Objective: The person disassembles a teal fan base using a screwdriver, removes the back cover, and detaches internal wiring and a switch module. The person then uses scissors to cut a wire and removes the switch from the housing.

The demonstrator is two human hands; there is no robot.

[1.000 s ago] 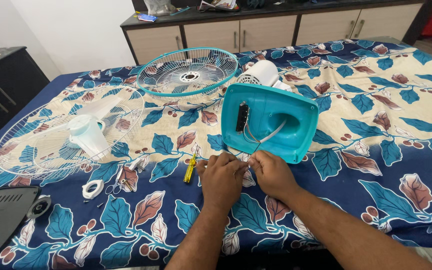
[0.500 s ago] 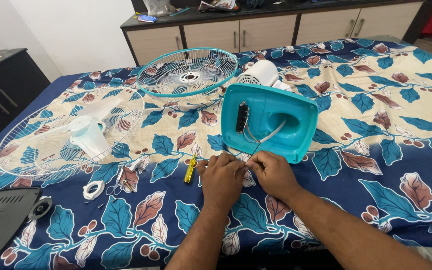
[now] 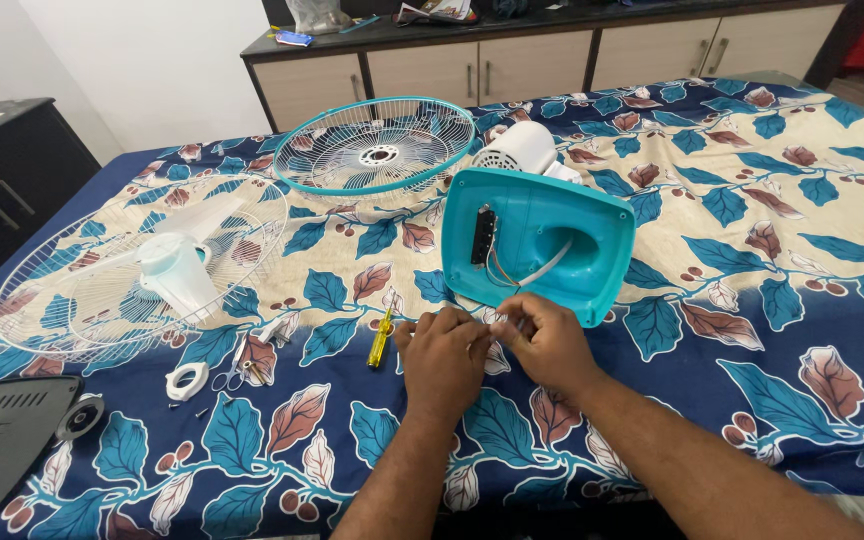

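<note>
On bedsheet [image 3: 782, 330], upturned teal base [image 3: 542, 245], wires [image 3: 512, 272] inside

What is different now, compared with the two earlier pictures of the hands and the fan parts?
Almost nothing. The left hand and right hand stay together by the wires at the near edge of the turquoise fan base. The yellow screwdriver and both grilles lie as before.

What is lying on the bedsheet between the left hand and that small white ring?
In the head view, a yellow-handled screwdriver lies between the left hand and the white ring, with small scissors nearer the ring.
</note>
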